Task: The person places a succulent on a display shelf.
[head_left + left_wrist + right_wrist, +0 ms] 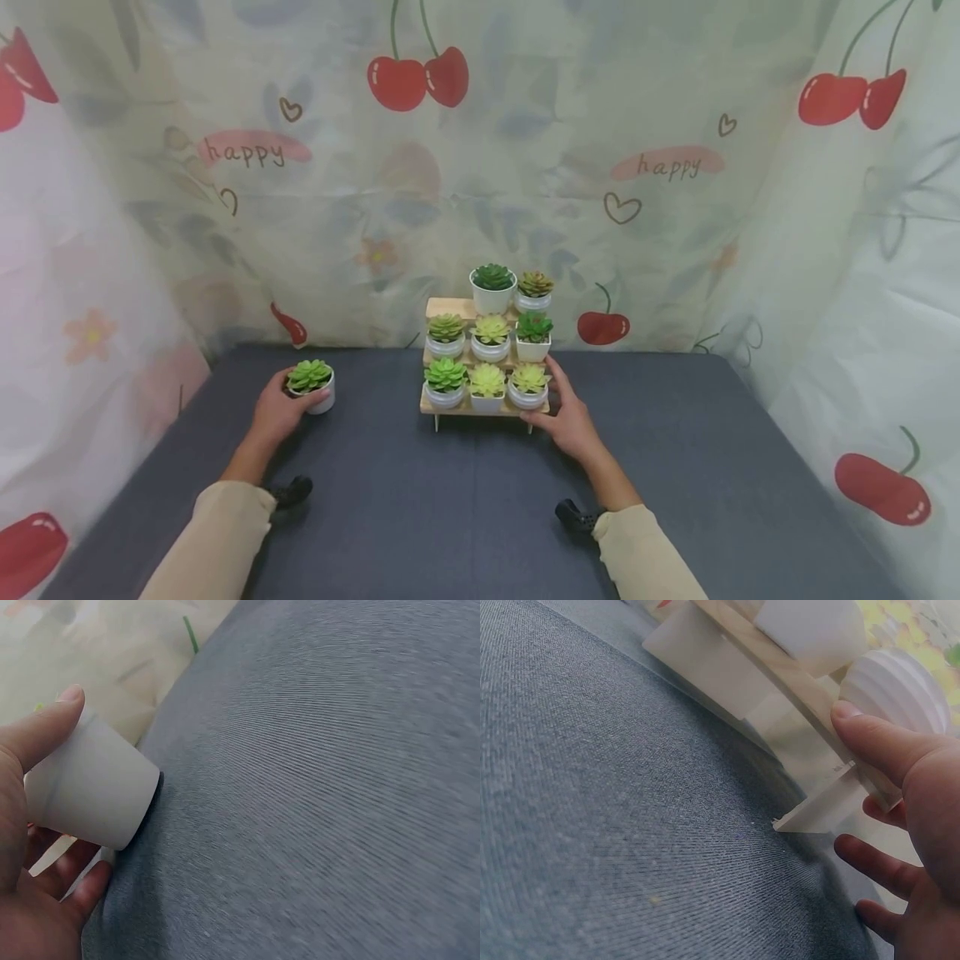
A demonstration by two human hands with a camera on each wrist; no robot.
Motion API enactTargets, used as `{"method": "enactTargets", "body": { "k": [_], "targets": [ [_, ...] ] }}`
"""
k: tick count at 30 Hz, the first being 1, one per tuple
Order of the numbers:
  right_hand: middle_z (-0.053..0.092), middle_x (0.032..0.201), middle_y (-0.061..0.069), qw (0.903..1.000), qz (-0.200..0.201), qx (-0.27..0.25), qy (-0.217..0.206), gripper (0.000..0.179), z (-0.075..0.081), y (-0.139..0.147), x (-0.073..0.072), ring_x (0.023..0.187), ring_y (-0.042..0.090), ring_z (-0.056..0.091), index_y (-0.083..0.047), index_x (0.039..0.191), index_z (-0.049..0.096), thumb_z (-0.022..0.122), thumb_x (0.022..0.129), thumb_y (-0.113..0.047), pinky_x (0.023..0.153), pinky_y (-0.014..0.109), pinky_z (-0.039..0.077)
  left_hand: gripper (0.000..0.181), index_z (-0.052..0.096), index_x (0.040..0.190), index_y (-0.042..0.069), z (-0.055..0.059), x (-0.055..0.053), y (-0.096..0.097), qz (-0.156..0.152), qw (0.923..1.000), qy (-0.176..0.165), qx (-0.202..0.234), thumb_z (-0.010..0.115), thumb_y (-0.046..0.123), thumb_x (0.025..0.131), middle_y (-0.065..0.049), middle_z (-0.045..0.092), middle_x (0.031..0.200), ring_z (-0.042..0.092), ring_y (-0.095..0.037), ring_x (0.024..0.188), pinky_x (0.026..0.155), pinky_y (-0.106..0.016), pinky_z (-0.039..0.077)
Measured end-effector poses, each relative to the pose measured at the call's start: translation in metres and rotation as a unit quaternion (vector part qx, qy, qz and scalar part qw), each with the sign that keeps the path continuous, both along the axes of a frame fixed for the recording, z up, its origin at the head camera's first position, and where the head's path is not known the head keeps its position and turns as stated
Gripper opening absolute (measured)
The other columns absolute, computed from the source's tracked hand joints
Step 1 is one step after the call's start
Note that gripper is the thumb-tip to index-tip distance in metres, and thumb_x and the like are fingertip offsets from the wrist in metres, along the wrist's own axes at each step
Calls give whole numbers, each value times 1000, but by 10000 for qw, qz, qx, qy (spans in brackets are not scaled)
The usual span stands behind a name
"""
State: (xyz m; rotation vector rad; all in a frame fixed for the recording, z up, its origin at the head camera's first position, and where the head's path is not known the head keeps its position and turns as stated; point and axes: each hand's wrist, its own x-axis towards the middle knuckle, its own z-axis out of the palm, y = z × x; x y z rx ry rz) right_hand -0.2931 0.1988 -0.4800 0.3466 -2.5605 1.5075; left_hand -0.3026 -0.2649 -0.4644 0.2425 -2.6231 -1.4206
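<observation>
At the left of the table, my left hand (pixel 281 408) grips a potted succulent (pixel 321 400) with green leaves and a smooth white pot. In the left wrist view, the thumb lies along the pot's side, and its dark base is close over the cloth. My right hand (pixel 573 423) is at the front right corner of a three-tier wooden stand (pixel 450 308), around a yellow-green succulent in a ribbed white pot (pixel 896 690). Its thumb rests at the pot's foot by the shelf edge; the lower fingers spread free beside the stand, and the index finger is partly hidden.
Several other small succulents in white pots, among them a dark green one (pixel 492 292) on the top tier, fill the stand. White legs (pixel 821 802) carry it on the dark grey cloth (pixel 420 517). A cherry-print curtain (pixel 510 167) surrounds the table's back and sides.
</observation>
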Motion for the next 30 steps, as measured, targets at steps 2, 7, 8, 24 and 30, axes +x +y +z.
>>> {"method": "enactTargets", "body": {
  "k": [2, 7, 8, 24, 30],
  "targets": [
    [53, 129, 16, 10000, -25, 9, -25, 103, 0, -1, 0, 117, 38, 56, -38, 155, 17, 84, 78, -23, 89, 54, 47, 92, 24, 150, -6, 2, -3, -1, 9, 10000, -26, -12, 74, 37, 87, -30, 31, 148, 33, -43, 133, 106, -55, 28],
    [53, 129, 17, 10000, 26, 38, -38, 103, -2, -1, -1, 117, 38, 56, -37, 155, 17, 84, 79, -24, 88, 53, 48, 94, 23, 150, -5, 6, -11, 1, 54, 9999, -123, -89, 74, 41, 86, -30, 30, 149, 32, -43, 134, 107, -55, 27],
    [53, 129, 17, 10000, 49, 27, -29, 103, -2, -1, -1, 117, 39, 56, -37, 155, 16, 84, 79, -24, 88, 53, 48, 93, 23, 150, -5, 8, -13, 3, 57, 9999, -103, -69, 73, 40, 87, -29, 30, 149, 32, -42, 134, 107, -54, 27],
    [53, 130, 18, 10000, -9, 37, -32, 104, 0, 0, -1, 113, 39, 59, -37, 155, 16, 84, 78, -21, 83, 49, 51, 79, 35, 148, 2, 56, -38, 62, -426, 9906, 436, 1221, 74, 34, 87, -21, 44, 140, 50, -32, 113, 85, -44, 50],
    [52, 130, 18, 10000, 9, 0, -41, 104, 1, 1, -1, 113, 38, 59, -37, 155, 17, 84, 78, -20, 84, 49, 51, 79, 34, 149, 5, 72, -46, 81, -575, 9857, 483, 1508, 74, 34, 88, -19, 44, 141, 51, -32, 116, 85, -40, 50]
  ]
}}
